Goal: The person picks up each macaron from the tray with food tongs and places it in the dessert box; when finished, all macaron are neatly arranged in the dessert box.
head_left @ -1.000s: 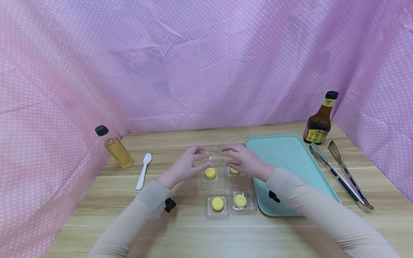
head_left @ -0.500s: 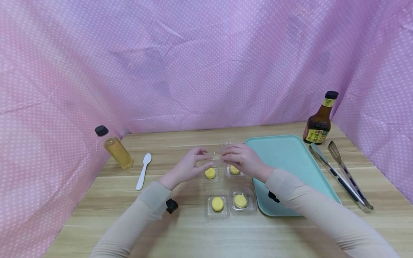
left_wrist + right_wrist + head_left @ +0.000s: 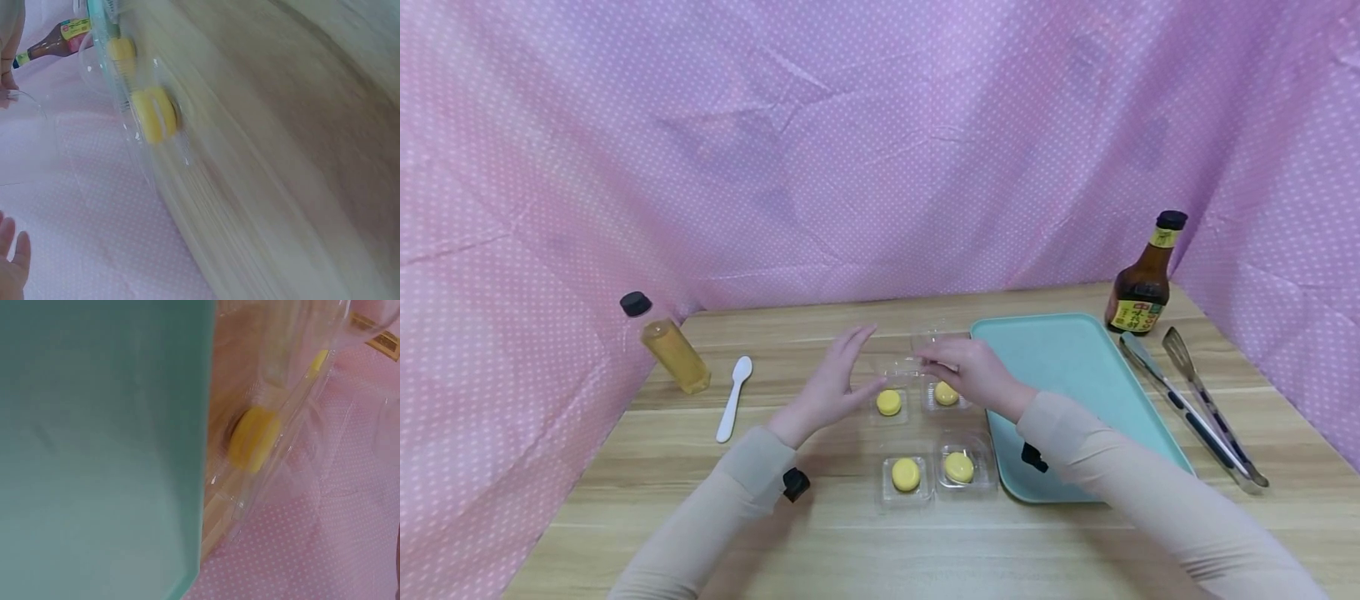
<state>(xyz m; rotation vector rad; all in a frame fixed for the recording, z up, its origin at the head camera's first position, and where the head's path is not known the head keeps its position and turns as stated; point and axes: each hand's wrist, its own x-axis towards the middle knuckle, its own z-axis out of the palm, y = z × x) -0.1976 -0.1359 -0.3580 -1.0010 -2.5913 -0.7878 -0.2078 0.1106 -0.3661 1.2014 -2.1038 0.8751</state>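
Note:
My right hand (image 3: 973, 372) pinches the edge of a clear plastic lid (image 3: 898, 367), level with the two farther boxes. To its left, my left hand (image 3: 829, 387) is spread beside the lid, thumb and fingers apart and gripping nothing. In the left wrist view the lid (image 3: 25, 144) spans between the right fingertips and the left fingers (image 3: 20, 253). Under the hands, a yellow macaron (image 3: 889, 402) sits in a clear box at the back left, and another macaron (image 3: 946, 393) at the back right, partly behind the right hand. Two more macarons (image 3: 906, 474) lie in clear boxes nearer me.
A mint-green tray (image 3: 1075, 367) lies right of the boxes, under my right forearm. Beyond it are a brown sauce bottle (image 3: 1141, 287), tongs (image 3: 1187, 408) and a slotted spatula (image 3: 1206, 404). On the left, a white spoon (image 3: 734, 400) lies near a bottle of yellow liquid (image 3: 673, 354).
My left hand has come off the clear lid, its fingers opening upward and away. The right hand still pinches the lid in nearly the same place.

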